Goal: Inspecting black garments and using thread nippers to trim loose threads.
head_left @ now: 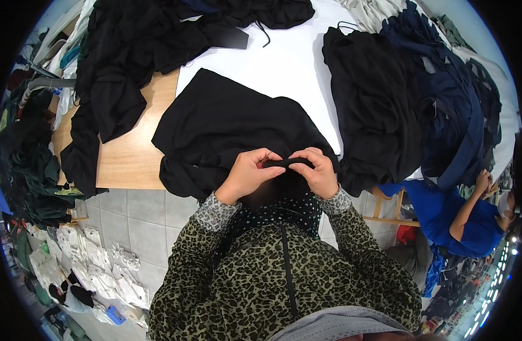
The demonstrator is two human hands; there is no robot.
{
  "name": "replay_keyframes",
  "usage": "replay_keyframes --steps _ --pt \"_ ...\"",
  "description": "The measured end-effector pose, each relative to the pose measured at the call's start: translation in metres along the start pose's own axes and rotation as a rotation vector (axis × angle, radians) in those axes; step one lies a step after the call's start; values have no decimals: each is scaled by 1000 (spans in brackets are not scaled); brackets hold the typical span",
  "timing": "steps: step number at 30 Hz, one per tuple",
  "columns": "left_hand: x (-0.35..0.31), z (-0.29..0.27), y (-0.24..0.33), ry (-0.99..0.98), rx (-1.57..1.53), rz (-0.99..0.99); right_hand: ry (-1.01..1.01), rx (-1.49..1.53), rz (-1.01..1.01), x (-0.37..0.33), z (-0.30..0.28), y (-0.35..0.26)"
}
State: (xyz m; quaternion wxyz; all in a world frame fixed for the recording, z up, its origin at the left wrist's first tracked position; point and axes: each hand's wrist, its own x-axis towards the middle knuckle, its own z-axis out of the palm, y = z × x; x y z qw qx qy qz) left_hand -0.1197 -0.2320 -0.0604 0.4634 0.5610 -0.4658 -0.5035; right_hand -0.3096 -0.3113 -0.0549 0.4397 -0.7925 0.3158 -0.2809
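A black garment [227, 119] lies spread over the near edge of the table, its lower part hanging toward me. Both hands pinch a narrow folded edge of it, held up between them just off the table's front. My left hand [251, 172] grips the edge between thumb and fingers; a small reddish bit shows at its fingertips, too small to name. My right hand [318, 172] pinches the same edge a little to the right, thumb toward the left thumb. Which part of the garment this edge is, I cannot tell.
A white sheet [289, 62] covers part of the wooden table [130, 162]. Black garments [124, 62] are heaped at the far left, another black pile [375, 108] and navy clothes [448, 108] at right. A co-worker in blue [443, 216] sits at right. White cloth bundles [96, 261] lie on the tiled floor.
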Motion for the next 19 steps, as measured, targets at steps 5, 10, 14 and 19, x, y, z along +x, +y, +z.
replay_keyframes --steps 5,10,14,19 --pt "1 0 3 -43 -230 -92 -44 532 376 -3 6 1" --pt "1 0 5 -51 -323 -109 -89 775 515 2 5 -7" --pt "-1 2 -3 -52 -321 -102 -151 735 570 5 2 -6" --pt "2 -5 7 -75 218 19 -117 688 553 3 3 1"
